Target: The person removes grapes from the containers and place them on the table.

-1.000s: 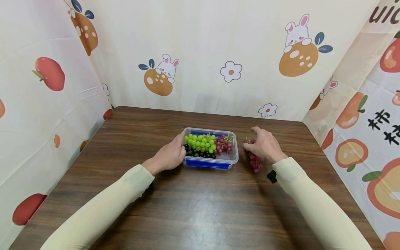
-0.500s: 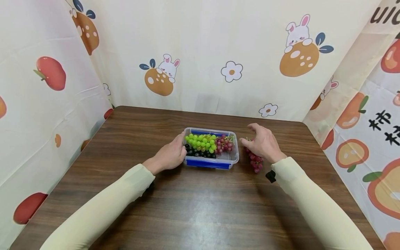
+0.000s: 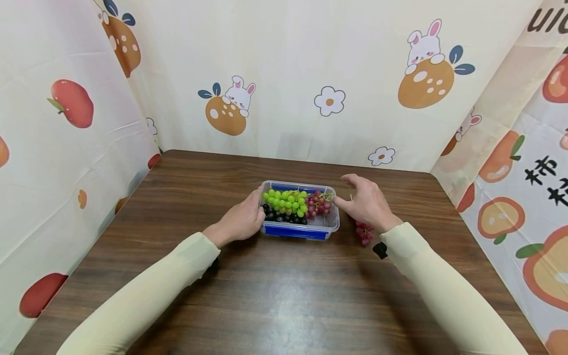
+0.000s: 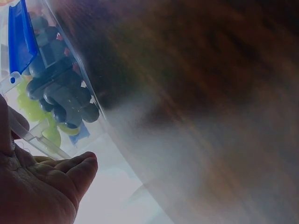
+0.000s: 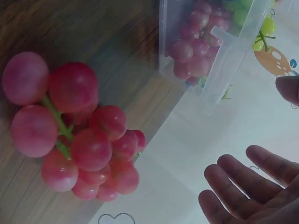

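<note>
A clear plastic box point(image 3: 316, 226) with blue latches holds green grapes point(image 3: 286, 201), black grapes point(image 3: 284, 217) and reddish grapes point(image 3: 317, 204). My left hand point(image 3: 239, 217) rests against the box's left end, its fingers lying along the end wall in the left wrist view. Beside the box's right end, my right hand point(image 3: 366, 204) hovers with thumb and fingers spread and nothing between them; the thumb tip overlaps the rim in the head view. Below that hand, a bunch of red grapes point(image 5: 91, 149) lies on the table, partly hidden from the head camera.
The brown wooden table point(image 3: 275, 296) extends around the box. Behind it hangs a pale curtain point(image 3: 284, 88) printed with rabbits and fruit, and similar cloth lines both sides. A small black object point(image 3: 380, 250) shows at the right sleeve cuff.
My right hand has moved left, away from the loose red grapes and up to the box's right end. The left hand, the box and the grapes have stayed in place.
</note>
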`<control>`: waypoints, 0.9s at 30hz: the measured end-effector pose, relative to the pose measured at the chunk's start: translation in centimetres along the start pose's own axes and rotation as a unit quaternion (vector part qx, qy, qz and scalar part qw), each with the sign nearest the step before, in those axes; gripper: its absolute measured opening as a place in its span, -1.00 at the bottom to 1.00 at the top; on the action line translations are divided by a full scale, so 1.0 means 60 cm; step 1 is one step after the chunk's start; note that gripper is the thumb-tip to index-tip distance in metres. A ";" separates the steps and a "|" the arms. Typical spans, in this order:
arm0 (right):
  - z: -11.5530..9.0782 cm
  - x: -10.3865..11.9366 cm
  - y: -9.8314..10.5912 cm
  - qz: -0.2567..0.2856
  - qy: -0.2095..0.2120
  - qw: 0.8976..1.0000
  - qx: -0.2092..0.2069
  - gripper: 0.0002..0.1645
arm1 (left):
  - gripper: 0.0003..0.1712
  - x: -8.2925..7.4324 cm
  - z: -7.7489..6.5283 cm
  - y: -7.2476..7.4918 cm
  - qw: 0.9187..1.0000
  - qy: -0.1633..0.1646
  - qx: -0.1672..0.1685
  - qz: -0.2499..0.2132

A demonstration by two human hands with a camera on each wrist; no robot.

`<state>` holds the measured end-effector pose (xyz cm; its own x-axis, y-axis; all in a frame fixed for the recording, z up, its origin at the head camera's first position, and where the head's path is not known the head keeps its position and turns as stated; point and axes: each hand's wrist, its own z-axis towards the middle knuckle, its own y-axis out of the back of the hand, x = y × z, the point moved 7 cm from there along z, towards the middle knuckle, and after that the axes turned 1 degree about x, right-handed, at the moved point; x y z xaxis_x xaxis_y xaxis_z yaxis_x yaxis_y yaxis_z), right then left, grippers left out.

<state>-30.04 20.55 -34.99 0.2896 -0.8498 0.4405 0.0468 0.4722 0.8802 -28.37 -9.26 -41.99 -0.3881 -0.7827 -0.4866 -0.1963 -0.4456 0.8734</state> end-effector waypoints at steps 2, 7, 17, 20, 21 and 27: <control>0.000 0.005 -0.001 0.000 0.005 1.000 0.004 -0.25 | -0.21 -0.001 0.000 0.000 1.000 0.000 0.000 0.000; 0.000 0.017 -0.004 0.009 0.011 1.000 0.019 -0.23 | -0.21 -0.004 -0.001 0.002 1.000 0.002 0.001 0.004; 0.001 0.046 -0.012 0.006 0.044 0.998 0.041 -0.14 | -0.21 0.000 0.000 0.001 1.000 0.006 -0.002 -0.004; 0.002 0.056 -0.012 -0.002 0.051 0.998 0.048 -0.13 | -0.22 0.000 0.000 0.001 1.000 0.006 -0.001 -0.005; 0.002 0.058 -0.012 -0.003 0.053 0.997 0.050 -0.13 | -0.22 0.000 0.000 0.001 1.000 0.006 0.000 -0.004; 0.003 0.070 -0.013 -0.007 0.060 0.996 0.063 -0.13 | -0.22 -0.002 0.000 0.002 1.000 0.004 -0.001 -0.001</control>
<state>-29.01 16.59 -33.78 0.4022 -0.8188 0.4097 -0.0666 0.4202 0.9050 -28.34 -9.25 -41.84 -0.3809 -0.7846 -0.4893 -0.1955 -0.4489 0.8720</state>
